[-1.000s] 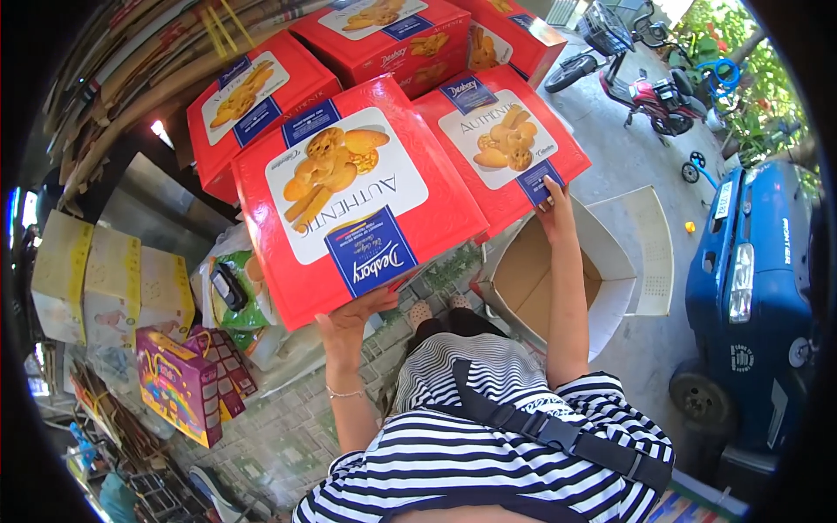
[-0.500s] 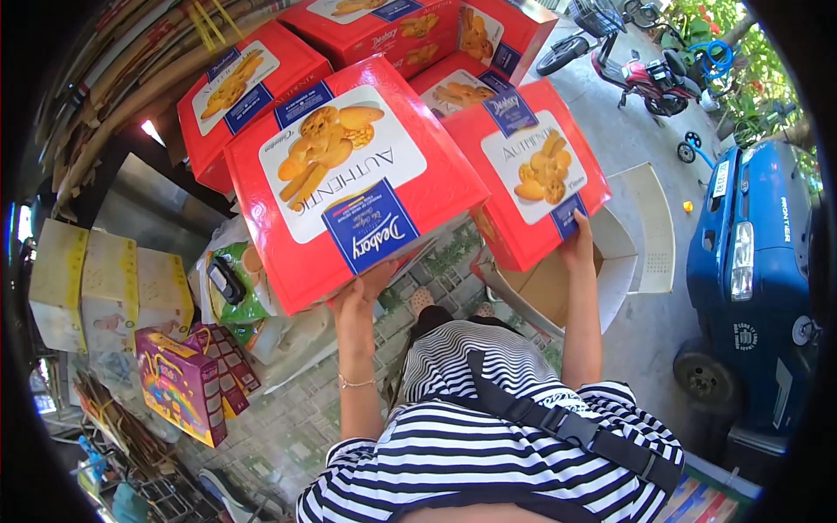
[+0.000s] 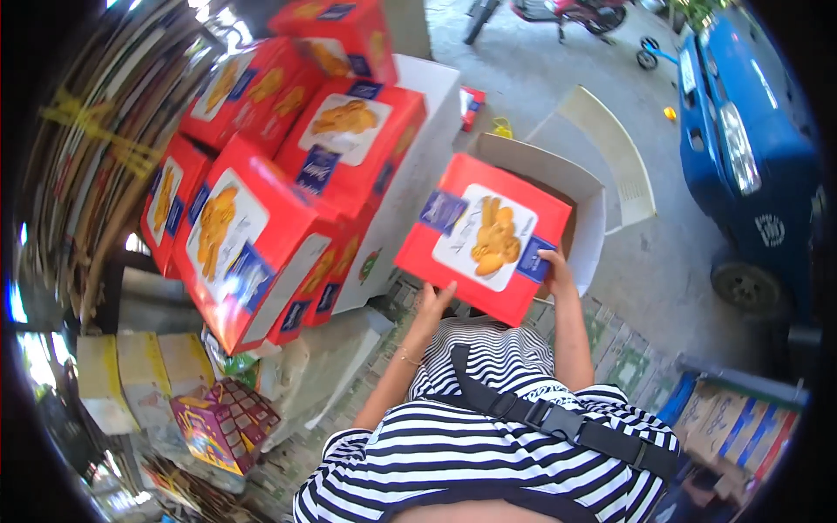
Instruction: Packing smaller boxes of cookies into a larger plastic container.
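Both my hands hold a red biscuit box (image 3: pixel 484 240) in front of my waist, its printed face up. My left hand (image 3: pixel 434 301) grips the near left edge, fingers mostly hidden beneath. My right hand (image 3: pixel 556 272) clasps the right edge over a blue patch. Just beyond and to the right, a white carton (image 3: pixel 591 187) stands with its top open, partly covered by the box. On the left, several more red biscuit boxes are piled up; the nearest, a large box (image 3: pixel 235 231), leans tilted against the pile, and another box (image 3: pixel 349 126) lies behind it.
A white plastic chair (image 3: pixel 623 166) is beside the carton. The pile sits by a white box (image 3: pixel 410 139). Yellow-white cartons (image 3: pixel 144 379) and a purple box (image 3: pixel 218 418) stand at lower left, flattened cardboard (image 3: pixel 113 96) at far left. A blue truck (image 3: pixel 741 131) is at right.
My left hand has let go of the large red box, which now leans on the pile, and has taken the smaller box's left side. That box has come lower and nearer; the view has shifted.
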`<state>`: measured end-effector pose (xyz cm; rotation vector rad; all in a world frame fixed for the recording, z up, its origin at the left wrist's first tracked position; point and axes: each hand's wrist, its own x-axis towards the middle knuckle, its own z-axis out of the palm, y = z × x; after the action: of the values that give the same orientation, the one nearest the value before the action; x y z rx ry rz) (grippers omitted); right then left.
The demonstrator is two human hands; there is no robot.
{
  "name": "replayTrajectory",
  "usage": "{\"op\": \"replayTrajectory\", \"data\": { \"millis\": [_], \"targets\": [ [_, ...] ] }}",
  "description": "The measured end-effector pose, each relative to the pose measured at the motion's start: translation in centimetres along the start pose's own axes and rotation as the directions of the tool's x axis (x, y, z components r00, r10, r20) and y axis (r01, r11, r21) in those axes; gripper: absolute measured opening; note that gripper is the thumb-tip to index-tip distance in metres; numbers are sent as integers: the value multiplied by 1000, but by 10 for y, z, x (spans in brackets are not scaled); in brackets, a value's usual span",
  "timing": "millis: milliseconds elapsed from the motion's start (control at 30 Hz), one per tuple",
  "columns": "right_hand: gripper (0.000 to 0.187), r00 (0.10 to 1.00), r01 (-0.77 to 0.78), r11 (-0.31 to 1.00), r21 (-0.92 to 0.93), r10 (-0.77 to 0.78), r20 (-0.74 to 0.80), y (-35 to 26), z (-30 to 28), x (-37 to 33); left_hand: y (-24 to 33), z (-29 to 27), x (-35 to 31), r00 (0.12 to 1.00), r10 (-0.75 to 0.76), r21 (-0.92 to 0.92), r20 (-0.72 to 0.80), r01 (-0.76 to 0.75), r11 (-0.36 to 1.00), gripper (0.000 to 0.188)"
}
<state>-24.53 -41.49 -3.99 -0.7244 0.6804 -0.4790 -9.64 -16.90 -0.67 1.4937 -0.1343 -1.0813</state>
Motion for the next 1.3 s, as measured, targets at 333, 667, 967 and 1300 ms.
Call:
{"op": "replayTrajectory", "data": {
  "millis": [333,667,967,1300],
  "targets": [
    [104,967,208,973,-98,-219,-126,-36,-62,-31,14,74,16,946,-276,78,169,266,961,66],
    [118,649,-139,417,-898,-647,-401,-63,-48,-36,24,148,80,853,-85,428,515,-170,887,65],
    [105,617,-433,132,-892,-678,-399,-4,-63,7,-76,57,186,691,-647,921,322,-387,45,66],
    [100,593,-540,141,-830,-636,-494,11,-61,35,-67,35,189,880,-369,877,298,-100,471,58]
  ]
}}
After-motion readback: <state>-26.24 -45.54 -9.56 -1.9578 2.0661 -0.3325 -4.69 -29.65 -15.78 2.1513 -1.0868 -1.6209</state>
